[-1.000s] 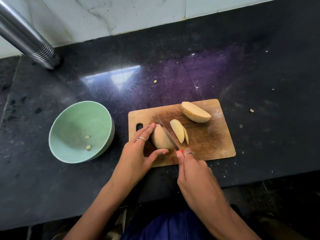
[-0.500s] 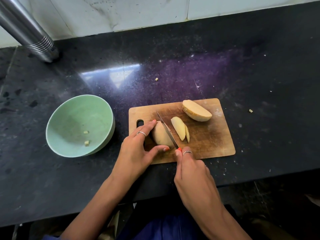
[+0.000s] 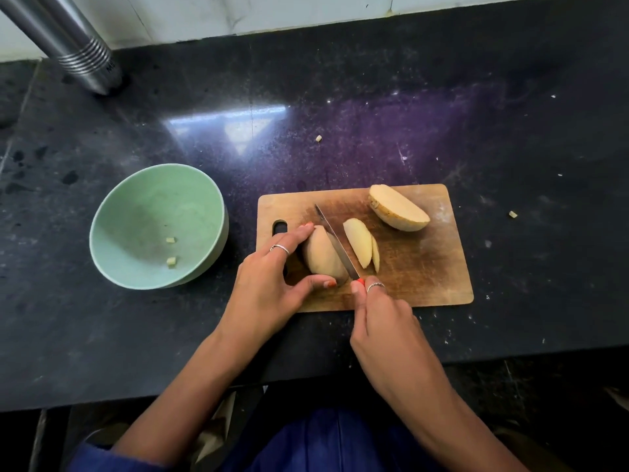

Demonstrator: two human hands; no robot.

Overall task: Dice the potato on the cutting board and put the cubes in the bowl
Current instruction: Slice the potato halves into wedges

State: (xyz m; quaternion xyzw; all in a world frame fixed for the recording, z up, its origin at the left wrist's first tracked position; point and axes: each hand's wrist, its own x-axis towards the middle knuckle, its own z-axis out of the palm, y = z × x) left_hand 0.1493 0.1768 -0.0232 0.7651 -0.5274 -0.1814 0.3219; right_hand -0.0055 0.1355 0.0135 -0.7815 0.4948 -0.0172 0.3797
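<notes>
A wooden cutting board (image 3: 425,274) lies on the black counter. My left hand (image 3: 269,287) grips a potato piece (image 3: 321,255) at the board's left side, fingers at its far end and thumb at its near end. My right hand (image 3: 384,321) holds a knife (image 3: 335,241) whose blade rests against the right face of that piece. Two cut slices (image 3: 360,241) lean just right of the blade. A potato half (image 3: 396,208) lies at the board's far right. The green bowl (image 3: 112,212), left of the board, holds two small cubes (image 3: 171,250).
A steel pipe (image 3: 73,46) slants down onto the counter at the back left. Small potato bits lie on the counter behind the board (image 3: 318,138) and to its right (image 3: 513,214). The counter's front edge runs just below my wrists.
The knife blade has worked a little along the held potato piece. Both hands keep their hold, and the view has shifted slightly.
</notes>
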